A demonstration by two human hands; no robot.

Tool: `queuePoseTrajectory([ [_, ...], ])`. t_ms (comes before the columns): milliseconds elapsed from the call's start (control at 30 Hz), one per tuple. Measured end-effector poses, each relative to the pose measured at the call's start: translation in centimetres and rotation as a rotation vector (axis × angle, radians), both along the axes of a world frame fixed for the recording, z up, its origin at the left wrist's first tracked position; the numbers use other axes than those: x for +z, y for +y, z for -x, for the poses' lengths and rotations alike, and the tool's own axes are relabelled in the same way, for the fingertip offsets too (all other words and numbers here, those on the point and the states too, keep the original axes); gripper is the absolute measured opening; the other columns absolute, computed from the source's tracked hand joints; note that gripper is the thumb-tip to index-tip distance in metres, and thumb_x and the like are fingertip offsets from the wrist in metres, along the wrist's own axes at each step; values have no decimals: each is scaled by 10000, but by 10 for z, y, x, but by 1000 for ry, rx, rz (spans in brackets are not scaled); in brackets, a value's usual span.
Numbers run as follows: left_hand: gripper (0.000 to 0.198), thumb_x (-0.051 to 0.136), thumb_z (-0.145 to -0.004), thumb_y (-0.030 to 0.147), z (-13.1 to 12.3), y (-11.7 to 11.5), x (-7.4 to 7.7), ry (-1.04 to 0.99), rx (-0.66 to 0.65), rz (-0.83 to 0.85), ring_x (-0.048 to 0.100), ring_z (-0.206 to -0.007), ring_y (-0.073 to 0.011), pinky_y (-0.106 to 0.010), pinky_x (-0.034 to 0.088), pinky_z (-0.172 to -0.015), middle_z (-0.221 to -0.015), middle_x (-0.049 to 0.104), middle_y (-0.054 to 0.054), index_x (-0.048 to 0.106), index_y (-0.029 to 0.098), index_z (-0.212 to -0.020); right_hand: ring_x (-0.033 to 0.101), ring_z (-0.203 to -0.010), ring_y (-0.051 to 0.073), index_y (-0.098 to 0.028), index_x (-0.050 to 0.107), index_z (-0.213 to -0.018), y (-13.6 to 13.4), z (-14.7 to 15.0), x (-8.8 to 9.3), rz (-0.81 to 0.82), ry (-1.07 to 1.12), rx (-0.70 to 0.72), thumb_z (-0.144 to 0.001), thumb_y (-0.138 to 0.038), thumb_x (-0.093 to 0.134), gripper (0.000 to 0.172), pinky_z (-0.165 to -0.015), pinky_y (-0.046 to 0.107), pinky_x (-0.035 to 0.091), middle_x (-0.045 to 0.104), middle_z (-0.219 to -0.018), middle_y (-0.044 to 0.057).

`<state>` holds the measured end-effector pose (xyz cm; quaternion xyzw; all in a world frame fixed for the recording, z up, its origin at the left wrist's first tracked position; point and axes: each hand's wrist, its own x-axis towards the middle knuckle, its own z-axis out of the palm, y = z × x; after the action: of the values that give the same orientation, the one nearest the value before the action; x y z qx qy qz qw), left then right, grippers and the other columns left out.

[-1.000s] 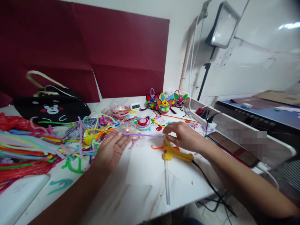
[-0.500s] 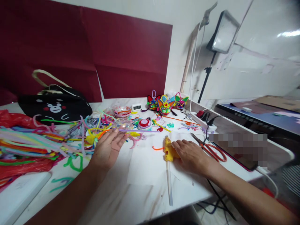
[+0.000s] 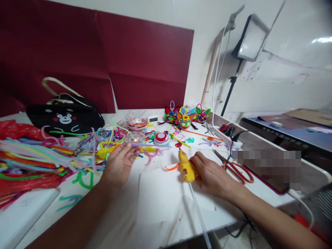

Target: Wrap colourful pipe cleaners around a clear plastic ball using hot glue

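My left hand (image 3: 118, 166) is raised over the table, palm turned partly up and fingers bent. A thin purple pipe cleaner (image 3: 153, 145) runs to the right from its fingertips and seems pinched there, though the grip is small and blurred. My right hand (image 3: 211, 173) is closed around the handle of a yellow hot glue gun (image 3: 187, 166). The gun's nozzle points away from me, and a clear glue stick (image 3: 199, 214) sticks out of its rear. An orange pipe cleaner (image 3: 172, 167) shows left of the gun, above a white paper sheet (image 3: 155, 197).
Many coloured pipe cleaners (image 3: 33, 155) heap up at the left, before a black bag (image 3: 64, 119). Decorated animal-face ornaments (image 3: 184, 119) stand at the back. Orange-handled scissors (image 3: 237, 171) and a phone (image 3: 264, 173) lie to the right. A white box (image 3: 26, 214) fills the near left.
My right hand has lifted and tilted the glue gun, its nozzle swinging left and its glue stick swinging right. The purple pipe cleaner's far end has shifted left. My left hand has barely moved.
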<state>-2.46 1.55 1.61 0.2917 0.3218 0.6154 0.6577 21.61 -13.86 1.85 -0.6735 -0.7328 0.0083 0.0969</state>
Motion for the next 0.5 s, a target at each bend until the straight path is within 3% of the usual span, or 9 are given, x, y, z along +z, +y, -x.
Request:
queuePoseTrajectory([
  [133, 190, 566, -840, -12, -1, -3, -2, 10, -13, -2, 670, -613, -105, -177, 548, -521, -721, 698, -10, 621, 134, -731, 608, -910, 212, -143, 581, -1088, -1, -1, 9, -194, 184, 76, -775, -101, 532, 319, -824, 323, 488, 558, -1113, 117],
  [267, 186, 578, -832, -9, 0, -5, 2, 25, -27, -4, 670, -608, -113, -179, 537, -503, -719, 696, -12, 638, 141, -740, 598, -941, 232, -143, 593, -1099, 19, -7, 17, -370, 253, 69, -770, -111, 545, 333, -837, 334, 482, 576, -1097, 124],
  [500, 289, 493, -919, 21, 12, -1, 28, -82, 64, 31, 675, -618, -92, -130, 535, -501, -667, 688, 12, 621, 162, -701, 579, -838, 209, -127, 632, -1034, 51, -26, 10, -388, 311, 37, -721, -148, 588, 317, -747, 308, 454, 592, -1002, 101],
])
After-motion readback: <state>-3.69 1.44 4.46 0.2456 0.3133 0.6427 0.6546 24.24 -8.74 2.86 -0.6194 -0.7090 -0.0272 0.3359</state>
